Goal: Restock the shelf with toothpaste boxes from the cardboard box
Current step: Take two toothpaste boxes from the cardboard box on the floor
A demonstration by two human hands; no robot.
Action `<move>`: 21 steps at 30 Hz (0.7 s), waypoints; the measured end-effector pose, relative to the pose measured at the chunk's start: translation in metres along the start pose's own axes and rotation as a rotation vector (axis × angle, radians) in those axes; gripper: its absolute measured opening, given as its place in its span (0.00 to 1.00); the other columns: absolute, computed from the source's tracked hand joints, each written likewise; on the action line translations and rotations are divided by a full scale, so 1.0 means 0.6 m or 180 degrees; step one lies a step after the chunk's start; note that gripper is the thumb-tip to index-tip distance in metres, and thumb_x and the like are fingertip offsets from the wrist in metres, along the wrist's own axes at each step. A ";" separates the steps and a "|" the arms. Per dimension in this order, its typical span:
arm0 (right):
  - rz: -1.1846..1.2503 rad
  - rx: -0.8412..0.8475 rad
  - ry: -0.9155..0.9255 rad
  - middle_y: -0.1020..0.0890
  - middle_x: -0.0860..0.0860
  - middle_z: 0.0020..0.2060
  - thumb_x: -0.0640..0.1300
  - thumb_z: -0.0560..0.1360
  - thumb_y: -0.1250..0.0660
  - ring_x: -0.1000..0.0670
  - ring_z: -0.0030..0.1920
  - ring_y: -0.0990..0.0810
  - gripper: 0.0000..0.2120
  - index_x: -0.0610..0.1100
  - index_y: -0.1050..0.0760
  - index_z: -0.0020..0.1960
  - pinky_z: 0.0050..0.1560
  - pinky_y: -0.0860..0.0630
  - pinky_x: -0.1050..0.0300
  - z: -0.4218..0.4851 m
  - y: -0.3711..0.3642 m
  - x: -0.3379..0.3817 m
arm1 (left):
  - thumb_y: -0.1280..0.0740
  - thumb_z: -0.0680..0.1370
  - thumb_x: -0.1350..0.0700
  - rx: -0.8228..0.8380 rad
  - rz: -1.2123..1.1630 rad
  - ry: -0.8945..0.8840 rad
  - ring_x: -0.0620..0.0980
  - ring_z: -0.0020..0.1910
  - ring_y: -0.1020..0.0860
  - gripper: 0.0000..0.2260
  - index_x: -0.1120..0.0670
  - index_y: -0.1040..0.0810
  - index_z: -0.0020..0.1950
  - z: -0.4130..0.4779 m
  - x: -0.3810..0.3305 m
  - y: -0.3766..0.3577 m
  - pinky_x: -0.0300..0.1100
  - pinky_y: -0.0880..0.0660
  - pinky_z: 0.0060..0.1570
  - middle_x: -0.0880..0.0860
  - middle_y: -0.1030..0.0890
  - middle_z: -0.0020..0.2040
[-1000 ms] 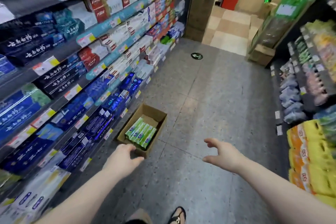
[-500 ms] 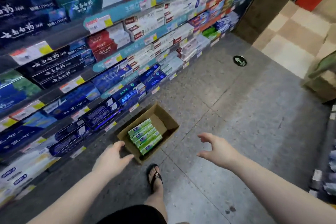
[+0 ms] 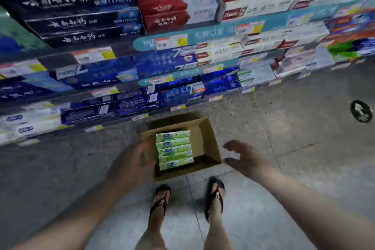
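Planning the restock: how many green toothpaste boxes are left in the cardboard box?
5 green boxes, side by side in one row from far end to near end, in the left part of the cardboard box; more may lie underneath.

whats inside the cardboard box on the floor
A row of green toothpaste boxes lies along the left side of the cardboard box; its right side shows bare cardboard. The left hand covers the near-left wall, and anything beneath the top boxes is hidden.

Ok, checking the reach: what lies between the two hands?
Head view: the cardboard box of green toothpaste boxes, between left hand and right hand.
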State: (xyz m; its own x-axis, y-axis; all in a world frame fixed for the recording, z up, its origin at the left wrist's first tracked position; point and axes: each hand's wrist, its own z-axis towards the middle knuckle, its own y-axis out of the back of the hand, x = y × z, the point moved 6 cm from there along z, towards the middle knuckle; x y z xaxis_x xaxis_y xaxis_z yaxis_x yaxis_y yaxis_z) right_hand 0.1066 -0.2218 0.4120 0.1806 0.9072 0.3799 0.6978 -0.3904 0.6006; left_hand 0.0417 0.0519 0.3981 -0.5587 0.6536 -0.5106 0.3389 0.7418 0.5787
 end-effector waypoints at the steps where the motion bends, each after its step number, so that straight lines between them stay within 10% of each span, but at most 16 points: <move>1: -0.0123 0.0065 0.0055 0.23 0.50 0.59 0.49 0.73 0.34 0.49 0.57 0.23 0.17 0.49 0.29 0.61 0.56 0.26 0.56 0.039 -0.006 -0.004 | 0.28 0.71 0.57 -0.0116 -0.0076 0.0106 0.58 0.52 0.22 0.20 0.57 0.25 0.62 0.017 0.011 -0.010 0.51 0.24 0.47 0.57 0.22 0.54; 14: -0.0473 0.0619 0.0563 0.24 0.47 0.61 0.43 0.72 0.32 0.45 0.58 0.24 0.19 0.50 0.29 0.62 0.58 0.24 0.48 0.443 -0.202 -0.113 | 0.27 0.70 0.55 -0.0535 -0.0399 0.0561 0.57 0.57 0.24 0.22 0.57 0.26 0.63 0.247 0.136 -0.295 0.47 0.28 0.52 0.57 0.23 0.59; 21: -0.0592 0.0483 0.0962 0.28 0.48 0.66 0.46 0.72 0.33 0.47 0.61 0.27 0.21 0.51 0.30 0.64 0.48 0.34 0.61 0.588 -0.351 -0.161 | 0.28 0.70 0.51 -0.0419 -0.0333 0.0401 0.53 0.58 0.23 0.23 0.53 0.27 0.64 0.368 0.250 -0.400 0.46 0.26 0.56 0.52 0.23 0.62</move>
State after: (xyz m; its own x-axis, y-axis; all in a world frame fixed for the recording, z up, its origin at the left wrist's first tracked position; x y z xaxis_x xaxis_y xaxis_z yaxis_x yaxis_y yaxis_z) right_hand 0.1867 -0.1720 0.0008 -0.1553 0.8645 0.4781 0.7982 -0.1753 0.5763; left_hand 0.0436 0.0050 0.0421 -0.6787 0.5440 -0.4934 0.1768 0.7731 0.6092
